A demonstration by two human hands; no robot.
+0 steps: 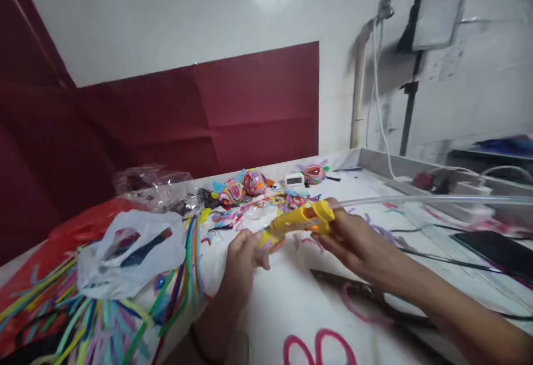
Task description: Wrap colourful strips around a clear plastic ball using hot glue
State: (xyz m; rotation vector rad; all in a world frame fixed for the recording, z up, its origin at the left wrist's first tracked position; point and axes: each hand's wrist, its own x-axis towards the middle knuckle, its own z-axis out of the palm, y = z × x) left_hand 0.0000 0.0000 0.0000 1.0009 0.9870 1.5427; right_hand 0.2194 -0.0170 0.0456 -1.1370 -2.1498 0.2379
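Observation:
My right hand (356, 243) is closed around a yellow hot glue gun (297, 218), with a long clear glue stick (416, 201) running out of its back to the right. An orange light glows on the gun's side. In my left hand (241, 256) is a small, colourful craft piece (271, 243), pinched at the gun's nozzle; the gun partly covers it and blur hides its detail. Below my right hand lie dark scissors (350, 281). A pink pipe cleaner (333, 340) bent into loops rests at the table's front.
Bundles of coloured pipe cleaners (108, 331) and a white plastic bag (162, 259) lie at left. Several decorated balls (231, 193) stand at the back, near a small white digital clock (293, 179). A black phone (495, 251) and cables lie at right.

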